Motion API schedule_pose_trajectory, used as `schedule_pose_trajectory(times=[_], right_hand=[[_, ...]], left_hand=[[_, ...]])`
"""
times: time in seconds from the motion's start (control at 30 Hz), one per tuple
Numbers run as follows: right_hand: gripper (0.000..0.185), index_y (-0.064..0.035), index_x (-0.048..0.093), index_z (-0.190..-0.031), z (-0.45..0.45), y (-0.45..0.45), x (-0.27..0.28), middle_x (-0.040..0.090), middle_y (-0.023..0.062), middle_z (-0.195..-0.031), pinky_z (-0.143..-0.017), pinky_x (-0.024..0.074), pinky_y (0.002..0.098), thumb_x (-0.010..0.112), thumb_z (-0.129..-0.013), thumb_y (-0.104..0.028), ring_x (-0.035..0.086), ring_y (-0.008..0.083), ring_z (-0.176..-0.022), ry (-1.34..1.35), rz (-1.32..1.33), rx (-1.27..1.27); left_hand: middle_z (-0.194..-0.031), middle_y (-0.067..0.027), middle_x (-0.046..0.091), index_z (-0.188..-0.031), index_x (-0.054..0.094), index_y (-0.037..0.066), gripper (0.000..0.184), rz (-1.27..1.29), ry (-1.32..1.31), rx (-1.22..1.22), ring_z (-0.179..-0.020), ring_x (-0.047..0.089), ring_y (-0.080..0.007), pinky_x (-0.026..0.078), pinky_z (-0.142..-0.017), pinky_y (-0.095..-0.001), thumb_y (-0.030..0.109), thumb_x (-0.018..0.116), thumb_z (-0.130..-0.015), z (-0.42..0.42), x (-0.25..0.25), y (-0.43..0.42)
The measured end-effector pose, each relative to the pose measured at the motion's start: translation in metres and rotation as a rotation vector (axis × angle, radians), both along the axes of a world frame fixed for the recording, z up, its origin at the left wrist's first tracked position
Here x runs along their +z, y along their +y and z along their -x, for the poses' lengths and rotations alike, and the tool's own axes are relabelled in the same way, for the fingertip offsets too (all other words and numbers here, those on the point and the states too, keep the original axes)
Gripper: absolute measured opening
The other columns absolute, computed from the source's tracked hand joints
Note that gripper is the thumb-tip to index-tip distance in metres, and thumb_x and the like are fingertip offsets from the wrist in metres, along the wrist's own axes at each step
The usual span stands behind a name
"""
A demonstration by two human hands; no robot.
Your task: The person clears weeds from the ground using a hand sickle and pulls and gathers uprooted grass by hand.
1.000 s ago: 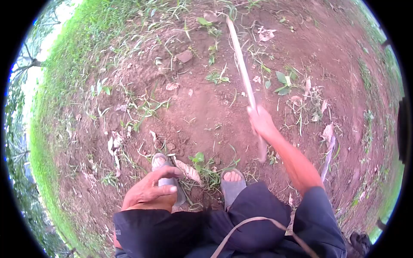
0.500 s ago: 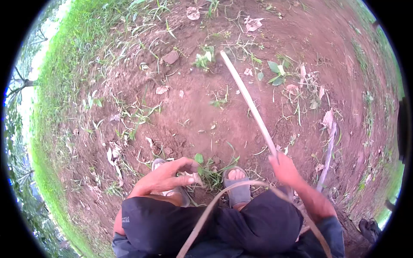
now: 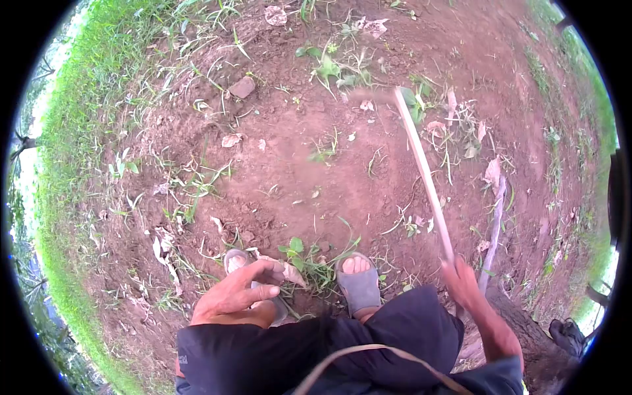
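Gripping a straight, pale wooden handle in the right hand over reddish-brown soil.
With left hand half-open, bright green grass far left, and possibly a blurred head at the handle's tip.

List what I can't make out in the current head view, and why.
In the head view:
Far end of the pale handle: blurred, shape unclear.
Its gripped part: covered by the right hand.
Left sandal: partly hidden by the left hand.
Strap: cut off by the bottom edge.
Dark thing at lower right: too small to identify.
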State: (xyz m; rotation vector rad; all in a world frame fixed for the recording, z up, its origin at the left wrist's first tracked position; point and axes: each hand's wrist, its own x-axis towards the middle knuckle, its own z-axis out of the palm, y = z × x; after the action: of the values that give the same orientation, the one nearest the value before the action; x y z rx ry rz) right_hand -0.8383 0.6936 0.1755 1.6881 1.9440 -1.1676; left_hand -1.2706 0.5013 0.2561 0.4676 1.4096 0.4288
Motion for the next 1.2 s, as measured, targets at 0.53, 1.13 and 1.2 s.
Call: schedule_pose_trajectory(times=[0.53,1.13,1.2], right_hand=[[0.043,0.0033,0.055,-0.091,0.134,0.046,-0.061,0.060,0.0126,-0.063,-0.051,0.0488,0.0397,0.052,-0.095,-0.039,0.061,0.0256,-0.053,0.357,0.277,-0.176],[0.033,-0.0044,0.043,-0.101,0.103,-0.038,-0.081,0.062,0.0275,-0.073,-0.058,0.0481,0.0547,0.057,-0.093,-0.033,0.063,0.0476,-0.069,-0.121,-0.092,0.284],[0.032,-0.0020,0.047,-0.097,0.084,-0.061,-0.072,0.059,0.0248,-0.070,-0.058,0.0458,0.0509,0.060,-0.091,-0.030,0.060,0.0448,-0.064,0.013,-0.151,0.265]], left_hand=[[-0.120,-0.0160,0.059,-0.133,0.047,0.001,0.052,-0.211,0.115,-0.150,-0.115,0.055,-0.0243,0.044,-0.098,-0.0372,0.029,0.063,-0.092,0.010,-0.073,0.010],[-0.116,-0.0207,0.059,-0.139,0.040,0.008,0.061,-0.435,1.717,-0.517,-0.087,0.066,-0.0369,0.051,-0.069,-0.0494,0.025,0.063,-0.085,0.235,-0.206,0.111],[-0.103,-0.0189,0.062,-0.132,0.046,0.008,0.051,-0.346,1.495,-0.501,-0.079,0.067,-0.0348,0.052,-0.064,-0.0473,0.024,0.061,-0.086,0.241,-0.224,0.103]])
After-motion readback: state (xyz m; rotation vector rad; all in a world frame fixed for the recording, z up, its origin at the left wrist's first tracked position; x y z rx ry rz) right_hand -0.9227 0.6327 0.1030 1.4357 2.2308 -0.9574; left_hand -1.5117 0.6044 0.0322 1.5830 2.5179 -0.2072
